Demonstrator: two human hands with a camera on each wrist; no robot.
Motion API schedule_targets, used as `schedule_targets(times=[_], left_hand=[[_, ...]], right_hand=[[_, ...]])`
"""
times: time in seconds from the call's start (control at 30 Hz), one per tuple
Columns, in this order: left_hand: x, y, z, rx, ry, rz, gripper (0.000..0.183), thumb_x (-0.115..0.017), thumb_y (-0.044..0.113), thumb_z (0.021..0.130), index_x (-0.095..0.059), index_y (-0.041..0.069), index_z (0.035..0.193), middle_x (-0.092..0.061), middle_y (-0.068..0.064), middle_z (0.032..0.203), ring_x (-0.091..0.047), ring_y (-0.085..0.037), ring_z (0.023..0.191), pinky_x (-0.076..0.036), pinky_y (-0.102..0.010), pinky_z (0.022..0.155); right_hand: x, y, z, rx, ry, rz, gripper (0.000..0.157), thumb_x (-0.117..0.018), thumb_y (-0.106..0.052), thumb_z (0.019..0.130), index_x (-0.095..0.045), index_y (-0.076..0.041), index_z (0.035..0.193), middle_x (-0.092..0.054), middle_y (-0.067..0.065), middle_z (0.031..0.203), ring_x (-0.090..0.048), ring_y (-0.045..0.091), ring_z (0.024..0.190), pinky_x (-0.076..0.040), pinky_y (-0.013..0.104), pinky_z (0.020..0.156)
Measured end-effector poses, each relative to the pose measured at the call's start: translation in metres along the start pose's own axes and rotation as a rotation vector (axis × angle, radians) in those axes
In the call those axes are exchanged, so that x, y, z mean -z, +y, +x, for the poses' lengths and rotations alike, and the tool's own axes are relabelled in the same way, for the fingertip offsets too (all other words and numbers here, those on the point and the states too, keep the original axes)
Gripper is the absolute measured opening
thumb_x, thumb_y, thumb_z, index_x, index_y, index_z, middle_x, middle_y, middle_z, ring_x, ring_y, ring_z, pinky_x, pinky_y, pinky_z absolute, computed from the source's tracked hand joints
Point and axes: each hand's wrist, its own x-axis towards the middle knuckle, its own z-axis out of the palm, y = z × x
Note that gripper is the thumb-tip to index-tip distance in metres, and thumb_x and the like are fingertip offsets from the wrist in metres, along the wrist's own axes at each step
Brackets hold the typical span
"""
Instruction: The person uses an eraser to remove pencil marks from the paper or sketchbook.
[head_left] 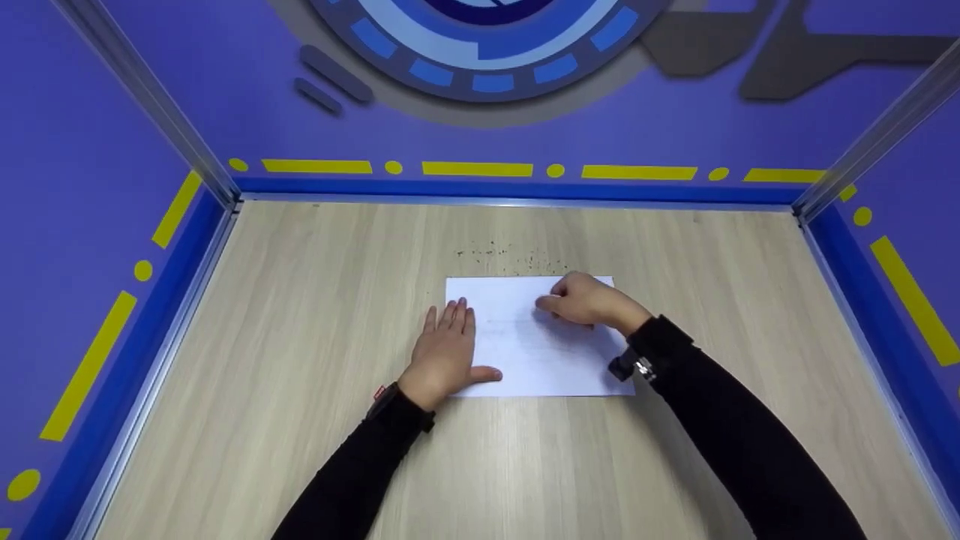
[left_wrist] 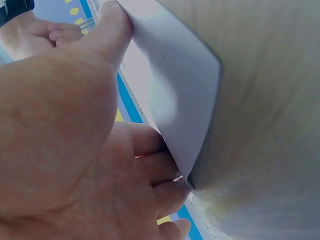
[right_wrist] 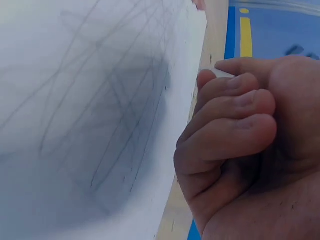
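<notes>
A white sheet of paper (head_left: 540, 367) lies on the wooden table. My left hand (head_left: 442, 356) rests flat with straight fingers over its left edge, the thumb reaching onto the sheet. In the left wrist view the paper's near corner (left_wrist: 190, 75) bends up slightly off the table. Over the upper right of the sheet, my right hand (head_left: 589, 300) has its fingers curled. Between its thumb and forefinger it pinches a small white thing, seemingly an eraser (right_wrist: 223, 73), mostly hidden by the fingers. Grey pencil lines (right_wrist: 75, 75), some faint, cross the paper in the right wrist view.
Dark crumbs (head_left: 491, 252) are scattered on the table (head_left: 322, 300) just beyond the paper's far edge. Blue panels (head_left: 487, 135) with yellow marks and metal edging enclose the table at the back and both sides.
</notes>
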Motion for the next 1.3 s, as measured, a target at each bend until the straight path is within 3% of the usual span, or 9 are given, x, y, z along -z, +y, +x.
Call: schedule_targets(times=[0.27,0.5,1.03,1.3], left_hand=[[0.002,0.000,0.000,0.000,0.013,0.002,0.126,-0.066,0.084,0.091,-0.028,-0.004,0.172,-0.023,-0.024,0.183,-0.022,-0.038,0.173,-0.015,-0.059,0.143],[0.002,0.001,-0.001,-0.006,0.026,-0.011,0.126,-0.068,0.083,0.091,-0.029,-0.005,0.172,-0.024,-0.025,0.182,-0.023,-0.039,0.173,-0.015,-0.060,0.142],[-0.001,0.002,0.001,0.006,0.009,-0.023,0.127,-0.068,0.083,0.090,-0.027,-0.004,0.173,-0.021,-0.024,0.184,-0.020,-0.037,0.174,-0.013,-0.058,0.143],[0.001,0.001,-0.001,0.010,0.005,-0.010,0.126,-0.066,0.084,0.091,-0.026,-0.004,0.173,-0.020,-0.023,0.184,-0.020,-0.037,0.174,-0.014,-0.058,0.143]], right_hand=[[-0.020,-0.027,0.021,0.055,-0.055,-0.067,0.050,-0.068,-0.043,0.105,-0.055,-0.022,0.061,-0.045,-0.009,0.054,-0.045,0.010,0.049,-0.037,0.027,0.047],[-0.028,-0.036,0.032,0.076,-0.074,-0.123,0.051,-0.069,-0.043,0.103,-0.053,-0.023,0.059,-0.045,-0.010,0.052,-0.047,0.010,0.047,-0.038,0.027,0.048],[-0.026,-0.033,0.036,0.003,-0.078,-0.108,0.051,-0.075,-0.042,0.098,-0.051,-0.023,0.056,-0.042,-0.010,0.052,-0.045,0.010,0.049,-0.036,0.027,0.047],[-0.018,-0.018,0.029,-0.016,-0.051,-0.091,0.053,-0.075,-0.045,0.097,-0.049,-0.023,0.057,-0.042,-0.009,0.053,-0.042,0.010,0.049,-0.032,0.027,0.047]])
